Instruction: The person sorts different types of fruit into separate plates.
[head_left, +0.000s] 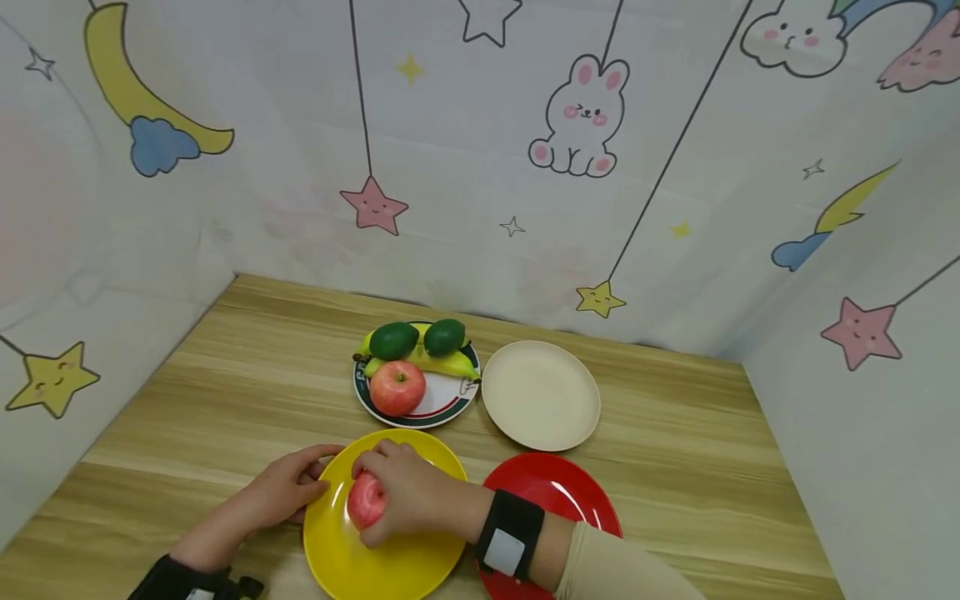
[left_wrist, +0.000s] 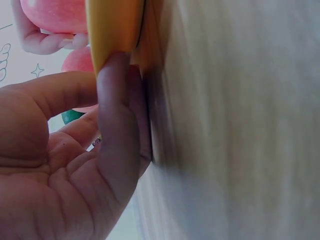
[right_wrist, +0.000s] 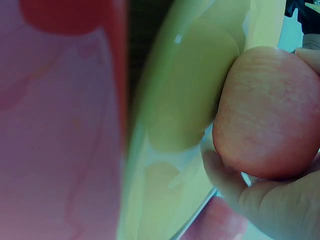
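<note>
My right hand (head_left: pixel 412 493) grips a red apple (head_left: pixel 366 502) over the middle of the yellow plate (head_left: pixel 375 571). In the right wrist view the fingers curl around the apple (right_wrist: pixel 270 112), close to the plate's surface; whether it touches the plate I cannot tell. At the yellow plate's left side, my left hand (head_left: pixel 283 490) pinches the rim. The left wrist view has thumb and fingers at the edge of the yellow plate (left_wrist: pixel 112 30), just above the tabletop.
Behind the yellow plate, a dark-rimmed plate (head_left: pixel 448 390) bears bananas (head_left: pixel 450 365), two green avocado-like fruits (head_left: pixel 393 342) and another apple (head_left: pixel 397 388). A beige plate (head_left: pixel 540 396) stands to its right. The red plate (head_left: pixel 558 483) lies partly under my right forearm. Printed cloth walls (head_left: pixel 465 150) enclose the table.
</note>
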